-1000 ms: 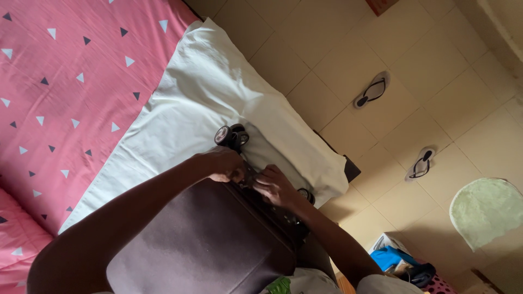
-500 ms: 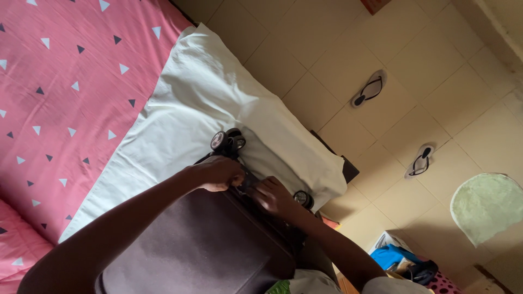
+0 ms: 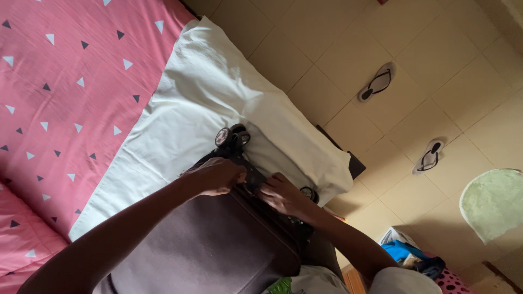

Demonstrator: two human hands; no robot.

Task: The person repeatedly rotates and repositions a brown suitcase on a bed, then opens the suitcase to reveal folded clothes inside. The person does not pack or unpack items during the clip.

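One dark brown suitcase [image 3: 212, 245] lies at the lower centre of the frame. Two of its wheel sets show: one [image 3: 230, 136] just above centre, one [image 3: 309, 193] right of centre, partly hidden. Two hands are on the suitcase's end, a left hand [image 3: 215, 177] and a right hand [image 3: 280, 194]. Two flip-flops lie on the tiled floor, one [image 3: 377, 81] at the upper right and one [image 3: 430, 156] at the right. One pale green round mat [image 3: 493, 201] sits at the right edge. One white sheet [image 3: 207, 103] crosses the middle, and one pink spread with small triangles [image 3: 71, 98] fills the upper left. One blue item [image 3: 400, 251] shows at the lower right.
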